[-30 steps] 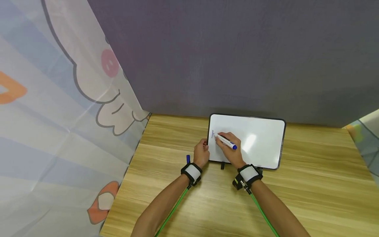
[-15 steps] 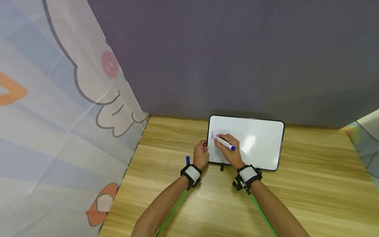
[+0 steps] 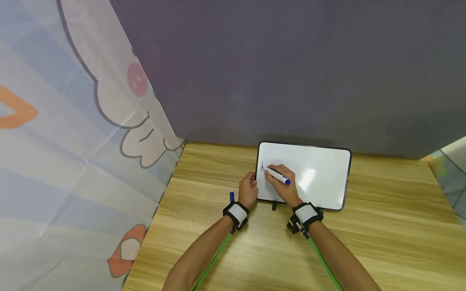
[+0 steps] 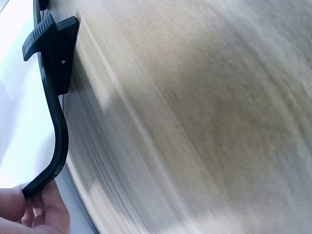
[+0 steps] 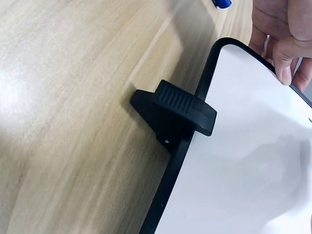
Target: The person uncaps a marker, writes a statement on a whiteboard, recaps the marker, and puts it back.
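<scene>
A whiteboard (image 3: 324,173) with a black frame leans on black clip-on feet, one foot (image 5: 175,109) showing large in the right wrist view. My left hand (image 3: 248,192) pinches its left edge, thumb on the white face and fingers behind, as the right wrist view shows. In my right hand (image 3: 285,186) is a white whiteboard marker (image 3: 278,176) with a blue end, its tip at the board near the left side. Small blue pen strokes (image 3: 261,166) stand beside the tip. The right hand's fingers are outside both wrist views.
A blue cap (image 3: 231,196) stands on the wooden table (image 3: 204,169) by my left wrist. Behind the board rises a dark grey panel (image 3: 291,72). A printed cartoon sheet (image 3: 83,182) hangs at the left. Green cables (image 3: 214,258) run along both forearms.
The marker tip has made small movements, and a short stroke now branches from the blue upright line. My left hand keeps its hold on the board's edge.
</scene>
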### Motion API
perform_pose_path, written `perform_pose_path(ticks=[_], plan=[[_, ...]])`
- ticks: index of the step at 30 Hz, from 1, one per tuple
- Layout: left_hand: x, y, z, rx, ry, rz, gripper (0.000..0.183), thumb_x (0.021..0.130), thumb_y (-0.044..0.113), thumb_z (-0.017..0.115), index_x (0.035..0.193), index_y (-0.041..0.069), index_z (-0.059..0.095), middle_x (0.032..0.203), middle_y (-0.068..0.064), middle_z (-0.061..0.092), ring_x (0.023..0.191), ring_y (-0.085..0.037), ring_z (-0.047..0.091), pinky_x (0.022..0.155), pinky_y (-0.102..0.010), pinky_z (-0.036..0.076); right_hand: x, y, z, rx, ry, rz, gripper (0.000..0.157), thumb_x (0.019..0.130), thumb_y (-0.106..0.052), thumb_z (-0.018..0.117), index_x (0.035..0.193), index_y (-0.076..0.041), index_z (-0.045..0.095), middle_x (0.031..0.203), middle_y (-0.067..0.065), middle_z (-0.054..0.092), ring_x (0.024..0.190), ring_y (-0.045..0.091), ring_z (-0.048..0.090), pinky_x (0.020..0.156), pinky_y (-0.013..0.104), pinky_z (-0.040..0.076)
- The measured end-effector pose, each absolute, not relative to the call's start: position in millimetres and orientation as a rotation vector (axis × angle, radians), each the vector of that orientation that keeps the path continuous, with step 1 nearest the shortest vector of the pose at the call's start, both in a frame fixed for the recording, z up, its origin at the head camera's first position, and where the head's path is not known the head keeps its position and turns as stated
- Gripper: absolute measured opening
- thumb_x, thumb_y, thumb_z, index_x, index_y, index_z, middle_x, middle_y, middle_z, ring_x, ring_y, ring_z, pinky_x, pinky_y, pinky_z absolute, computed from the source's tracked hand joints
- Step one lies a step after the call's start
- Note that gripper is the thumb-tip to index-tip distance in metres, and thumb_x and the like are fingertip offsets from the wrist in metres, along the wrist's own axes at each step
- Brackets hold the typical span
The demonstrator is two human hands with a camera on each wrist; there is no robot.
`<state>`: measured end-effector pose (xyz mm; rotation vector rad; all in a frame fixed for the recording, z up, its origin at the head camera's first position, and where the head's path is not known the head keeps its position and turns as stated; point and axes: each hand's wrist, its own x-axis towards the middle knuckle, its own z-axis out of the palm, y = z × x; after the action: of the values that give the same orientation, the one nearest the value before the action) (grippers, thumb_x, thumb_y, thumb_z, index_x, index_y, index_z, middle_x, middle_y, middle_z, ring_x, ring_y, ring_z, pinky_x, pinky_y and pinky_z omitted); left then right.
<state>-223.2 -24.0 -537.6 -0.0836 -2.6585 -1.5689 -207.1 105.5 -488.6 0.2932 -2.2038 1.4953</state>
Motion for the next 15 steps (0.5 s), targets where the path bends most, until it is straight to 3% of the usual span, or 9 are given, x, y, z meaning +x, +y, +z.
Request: perform_pose_path(ticks=[15], plan=[[-223.2, -23.2, -538.6, -0.086, -2.658, -1.564, 0.027, 0.085, -0.008, 0.048, 0.107, -0.001, 0.063, 0.087, -0.012, 0.063, 0.075, -0.015, 0.058, 0.066, -0.024, 0.048, -201.6, 111.2, -485.1, 0.209, -2.238, 1.455, 0.018, 0.077, 0.002, 0.069, 0.095, 0.005, 0.069, 0.076, 0.017, 0.061, 0.063, 0.014, 0.050, 0.056, 0.011, 0.037]])
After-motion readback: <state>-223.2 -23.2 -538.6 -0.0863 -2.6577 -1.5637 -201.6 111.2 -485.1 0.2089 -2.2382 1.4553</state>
